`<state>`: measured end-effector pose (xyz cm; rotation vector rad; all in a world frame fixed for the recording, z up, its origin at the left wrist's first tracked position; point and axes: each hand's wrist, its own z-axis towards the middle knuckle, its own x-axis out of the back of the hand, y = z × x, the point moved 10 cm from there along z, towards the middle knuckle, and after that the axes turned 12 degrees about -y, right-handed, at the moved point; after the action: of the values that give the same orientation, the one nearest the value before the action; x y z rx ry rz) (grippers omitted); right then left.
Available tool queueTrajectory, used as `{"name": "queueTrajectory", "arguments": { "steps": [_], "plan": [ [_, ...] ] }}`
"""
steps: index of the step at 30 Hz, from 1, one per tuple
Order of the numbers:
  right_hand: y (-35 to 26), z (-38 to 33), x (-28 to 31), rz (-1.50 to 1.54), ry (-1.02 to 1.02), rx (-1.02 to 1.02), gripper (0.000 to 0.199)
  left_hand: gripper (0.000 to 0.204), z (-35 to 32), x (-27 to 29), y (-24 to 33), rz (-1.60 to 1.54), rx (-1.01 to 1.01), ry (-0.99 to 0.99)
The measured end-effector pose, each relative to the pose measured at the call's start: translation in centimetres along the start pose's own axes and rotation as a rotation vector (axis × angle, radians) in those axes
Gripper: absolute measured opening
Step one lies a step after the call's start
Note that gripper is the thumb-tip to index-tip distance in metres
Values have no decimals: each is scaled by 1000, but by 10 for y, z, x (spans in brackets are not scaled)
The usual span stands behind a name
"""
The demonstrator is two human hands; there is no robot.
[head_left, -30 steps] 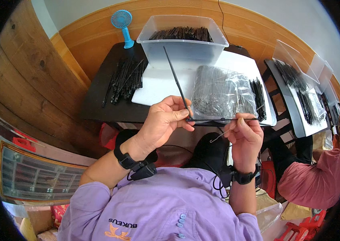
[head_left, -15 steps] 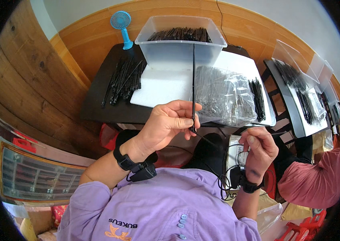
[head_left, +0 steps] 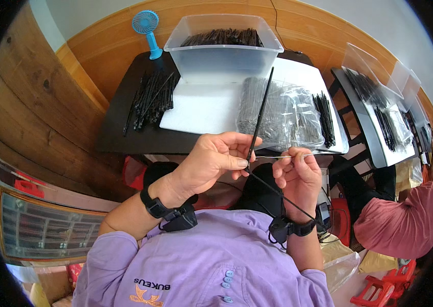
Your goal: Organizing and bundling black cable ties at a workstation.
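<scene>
Black rod (head_left: 261, 113) partly hides plastic bag (head_left: 303, 115); bin (head_left: 221, 64) behind.

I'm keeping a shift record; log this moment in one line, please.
left hand: holds black rod | right hand: holds thin silvery wire | on table: black rod pile, clear bag, translucent bin of dark rods

A bin (head_left: 216, 64) holding rods (head_left: 224, 38) stands at the back of the bench (head_left: 116, 128), upper centre of the frame, with a fan (head_left: 147, 26) to its left. Below the fan lies a rod bundle (head_left: 152, 102). Right of that, a sheet (head_left: 196, 108) carries a bag (head_left: 278, 115) and, farther right, a second bundle (head_left: 324, 120). Another bench (head_left: 362, 120) sits far right.
</scene>
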<state>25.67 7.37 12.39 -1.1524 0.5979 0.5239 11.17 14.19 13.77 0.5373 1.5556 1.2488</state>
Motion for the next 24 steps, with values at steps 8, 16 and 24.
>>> {"name": "queueTrajectory", "arguments": {
  "steps": [8,16,24],
  "plan": [
    [14,-4,7,7,14,-65,20,42,1,-4,-3,-31,9,-3],
    [9,-3,9,-42,-56,28,20,41,3,-10,-6,-129,19,-44],
    [0,-2,8,-53,-189,115,16,44,4,-17,-9,-314,45,-105]
  ]
}}
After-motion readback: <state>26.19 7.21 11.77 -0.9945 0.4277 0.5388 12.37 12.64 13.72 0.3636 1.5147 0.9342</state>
